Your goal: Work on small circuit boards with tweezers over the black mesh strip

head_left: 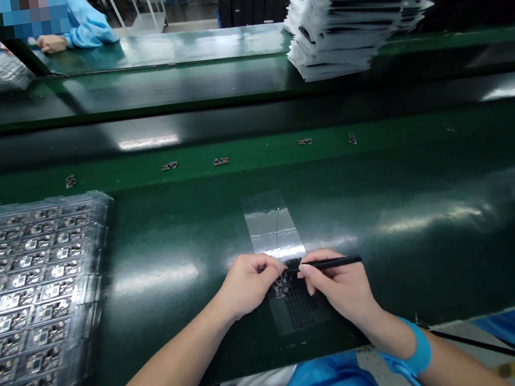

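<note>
Down at the near edge of the green surface (160, 244), both hands meet over a small circuit board (281, 288). The left hand (249, 284) has its fingers curled in, and its grip pinches the board at the upper edge. The right hand (342, 289) has its grip clenched on a thin black tool (336, 263), which lies nearly level with its tip pointing left, at the board and close to the left fingertips. A blue wrist strap (419, 350) circles the right wrist.

The board sits at the top left corner of a dark gridded pad (302, 311), which lies flat on the surface between the two hands. Just beyond the hands lies a clear plastic strip (270, 224), with its near end touching the fingers.

To the left, well apart from the hands, stands a stack of clear trays (29, 299) filled with rows of boards. Several loose boards (221, 161) lie spaced along the far green rail. At the upper right rises a pile of white and black packets (348, 13). In the far upper left, a co-worker's blue sleeve (91, 26) rests on another surface.
</note>
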Motion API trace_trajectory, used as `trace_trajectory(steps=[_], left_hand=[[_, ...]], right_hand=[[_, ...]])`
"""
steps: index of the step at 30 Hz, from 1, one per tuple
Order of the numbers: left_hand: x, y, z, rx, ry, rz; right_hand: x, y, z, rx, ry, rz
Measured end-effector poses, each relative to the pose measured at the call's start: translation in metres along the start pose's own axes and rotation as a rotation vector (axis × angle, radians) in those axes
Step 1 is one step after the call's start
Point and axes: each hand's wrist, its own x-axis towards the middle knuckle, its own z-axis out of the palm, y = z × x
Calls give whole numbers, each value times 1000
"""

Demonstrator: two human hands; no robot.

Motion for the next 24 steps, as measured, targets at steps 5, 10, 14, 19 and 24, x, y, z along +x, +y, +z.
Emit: trace_trajectory(steps=[5,10,14,19,24], left_hand=[[0,1,0,9,21,0],[-1,3,1,23,29,8],[-1,3,0,26,23,12],[-1,2,0,28,4,30],[-3,1,1,-10,-37,61]], right_hand=[[-4,0,0,-138,44,-108],[-3,3,0,-148,46,-89],[-3,1,0,-129,40,-83],[-3,2,-2,-54,47,-200],[1,2,-1,-106,-123,-110]])
